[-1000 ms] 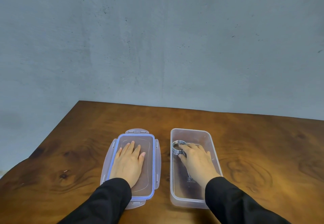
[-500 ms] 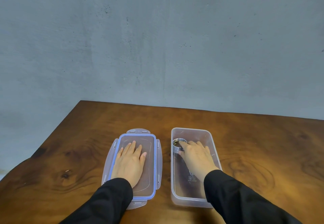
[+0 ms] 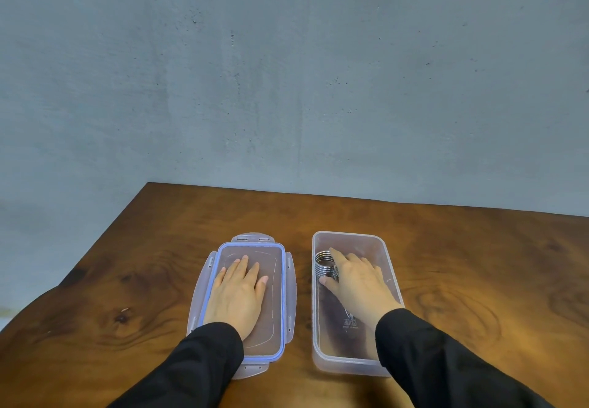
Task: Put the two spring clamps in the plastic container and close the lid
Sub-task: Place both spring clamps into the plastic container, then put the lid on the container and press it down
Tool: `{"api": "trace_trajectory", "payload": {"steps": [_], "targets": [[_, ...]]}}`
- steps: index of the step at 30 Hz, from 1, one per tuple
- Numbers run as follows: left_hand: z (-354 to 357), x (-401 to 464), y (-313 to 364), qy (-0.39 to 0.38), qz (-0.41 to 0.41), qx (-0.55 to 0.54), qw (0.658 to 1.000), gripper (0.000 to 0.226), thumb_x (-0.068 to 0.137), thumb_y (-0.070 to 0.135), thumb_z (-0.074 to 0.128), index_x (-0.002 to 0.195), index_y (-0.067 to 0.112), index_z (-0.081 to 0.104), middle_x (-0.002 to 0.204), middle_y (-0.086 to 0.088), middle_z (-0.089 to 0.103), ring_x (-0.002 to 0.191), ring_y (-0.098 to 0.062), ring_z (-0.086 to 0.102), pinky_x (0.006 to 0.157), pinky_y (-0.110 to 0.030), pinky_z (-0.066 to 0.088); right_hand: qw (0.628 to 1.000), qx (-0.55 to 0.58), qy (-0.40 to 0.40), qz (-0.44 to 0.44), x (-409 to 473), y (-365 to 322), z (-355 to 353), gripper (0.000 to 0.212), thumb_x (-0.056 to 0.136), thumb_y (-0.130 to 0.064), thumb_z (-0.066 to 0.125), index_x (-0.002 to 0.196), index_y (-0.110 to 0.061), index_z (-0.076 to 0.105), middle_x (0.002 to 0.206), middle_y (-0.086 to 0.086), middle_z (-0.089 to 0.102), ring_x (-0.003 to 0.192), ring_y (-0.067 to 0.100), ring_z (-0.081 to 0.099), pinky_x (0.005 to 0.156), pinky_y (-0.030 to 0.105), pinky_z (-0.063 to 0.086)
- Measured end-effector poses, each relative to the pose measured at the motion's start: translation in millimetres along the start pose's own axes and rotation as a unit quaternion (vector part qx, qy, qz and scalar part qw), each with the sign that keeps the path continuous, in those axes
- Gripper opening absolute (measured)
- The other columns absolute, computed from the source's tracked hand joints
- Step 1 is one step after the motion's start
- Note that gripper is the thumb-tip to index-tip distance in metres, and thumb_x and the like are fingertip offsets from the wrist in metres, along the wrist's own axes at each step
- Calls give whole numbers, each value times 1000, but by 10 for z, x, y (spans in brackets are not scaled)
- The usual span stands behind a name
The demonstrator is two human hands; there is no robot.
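Note:
A clear plastic container stands open on the wooden table, right of centre. My right hand is inside it, fingers curled over a coiled metal spring clamp that lies against the container's left wall near the far end. A thin metal part shows under my wrist. A second clamp cannot be made out under the hand. The blue-rimmed lid lies flat on the table to the left of the container. My left hand rests flat on it, fingers spread.
The wooden table has its left edge slanting away at the left and its far edge against a grey concrete wall. Black sleeves cover both forearms.
My right hand has slid a little toward the container's far end with the clamp under its fingers. The left hand stays flat on the lid.

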State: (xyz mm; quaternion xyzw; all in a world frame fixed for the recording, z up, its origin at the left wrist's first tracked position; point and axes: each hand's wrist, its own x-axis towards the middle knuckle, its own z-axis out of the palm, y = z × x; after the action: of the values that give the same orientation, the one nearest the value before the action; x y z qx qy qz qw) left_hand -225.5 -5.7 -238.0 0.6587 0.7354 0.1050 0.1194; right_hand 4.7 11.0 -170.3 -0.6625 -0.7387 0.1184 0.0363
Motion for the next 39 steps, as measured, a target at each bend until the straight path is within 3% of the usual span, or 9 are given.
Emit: {"api": "trace_trajectory", "payload": {"steps": [4, 8, 13, 16, 23, 28, 32, 36, 39], "targets": [[-22, -18, 7, 3, 0, -8, 1000, 56, 103, 50, 24, 154, 28, 30, 165, 4, 25, 152, -17, 20, 124, -36, 7, 991, 94, 87, -27, -137, 80, -195, 56, 99, -49, 51, 149, -26, 43, 146, -1, 55, 133, 23, 51, 110, 39, 42], [-53, 1, 9, 10, -8, -69, 998, 46, 101, 50, 38, 141, 29, 45, 158, 4, 39, 146, -19, 35, 124, -39, 18, 972, 130, 193, -18, -312, 475, -311, 43, 100, -41, 49, 136, -19, 57, 132, 4, 62, 120, 25, 56, 100, 47, 48], [-241, -66, 322, 81, 50, -5, 995, 23, 98, 49, 47, 99, 29, 59, 105, 6, 63, 98, -14, 58, 96, -35, 49, 963, 214, 134, 90, -488, 842, -186, 53, 99, -39, 55, 144, -13, 51, 139, 8, 60, 123, 29, 57, 99, 40, 47], [-215, -115, 628, 4, 38, -1, 999, 34, 96, 55, 49, 93, 24, 62, 88, 2, 64, 80, -15, 63, 79, -32, 58, 947, 283, 96, 118, -539, 885, -107, 45, 98, -38, 58, 138, -18, 58, 124, 1, 69, 112, 24, 63, 87, 35, 49], [-89, -46, 841, -37, -11, 77, 996, 28, 98, 42, 54, 109, 21, 67, 102, -4, 70, 92, -21, 69, 83, -32, 58, 947, 302, 77, 76, -559, 910, -90, 31, 102, -30, 51, 127, -31, 69, 119, -4, 70, 104, 17, 62, 77, 29, 45], [-290, -12, 901, -42, -69, 29, 996, 19, 98, 30, 54, 97, 18, 69, 82, -2, 66, 82, -21, 69, 76, -30, 58, 951, 294, 74, 58, -539, 953, -80, 32, 103, -29, 49, 130, -28, 67, 124, 0, 68, 103, 18, 60, 71, 22, 43], [-963, 12, 946, 10, -50, 10, 999, 29, 97, 25, 48, 79, 10, 64, 78, -9, 69, 74, -28, 63, 65, -32, 44, 960, 261, 86, 53, -572, 976, -108, 44, 102, -37, 51, 142, -20, 56, 142, 3, 58, 124, 22, 53, 98, 33, 47], [-1819, -111, 1022, 69, 7, -219, 973, 31, 92, 16, 46, 63, 5, 45, 64, -19, 59, 55, -30, 54, 54, -33, 37, 924, 327, 196, 23, -621, 918, -401, 46, 100, -39, 54, 141, -17, 56, 140, -1, 58, 128, 18, 53, 106, 34, 44], [-2131, -365, 1242, 33, 25, -520, 853, 23, 96, 13, 43, 80, -1, 54, 87, -20, 75, 63, -38, 71, 49, -36, 56, 871, 474, 130, 27, -636, 787, -692, 47, 100, -45, 50, 141, -21, 56, 132, -4, 67, 115, 14, 66, 102, 39, 52]]}}
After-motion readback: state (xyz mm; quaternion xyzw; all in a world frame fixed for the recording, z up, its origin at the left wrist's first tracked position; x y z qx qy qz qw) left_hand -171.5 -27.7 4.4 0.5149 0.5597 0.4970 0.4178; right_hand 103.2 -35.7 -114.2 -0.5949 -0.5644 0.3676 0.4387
